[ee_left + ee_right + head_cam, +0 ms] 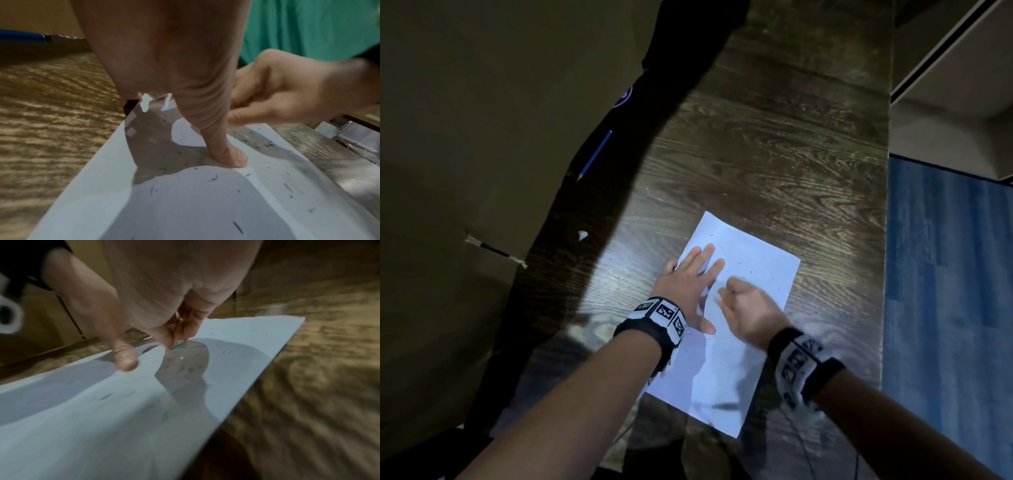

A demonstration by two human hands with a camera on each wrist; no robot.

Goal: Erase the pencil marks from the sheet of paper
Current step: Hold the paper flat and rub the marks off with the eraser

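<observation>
Pinched between the thumb and fingertips of the right hand [748,310] is a small pale eraser [177,341], its tip touching the sheet of paper [753,274]. Spread flat, the left hand [688,286] presses the sheet onto the dark wooden table [774,154]. Dark crumbs [267,144] dot the sheet, and a blue pencil [595,155] lies well apart.

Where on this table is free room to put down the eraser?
Bare wood lies beyond the sheet of paper, up the table, and in the strip between the sheet and the table's right edge. The sheet's middle is crowded: left hand pressing, right hand rubbing.
</observation>
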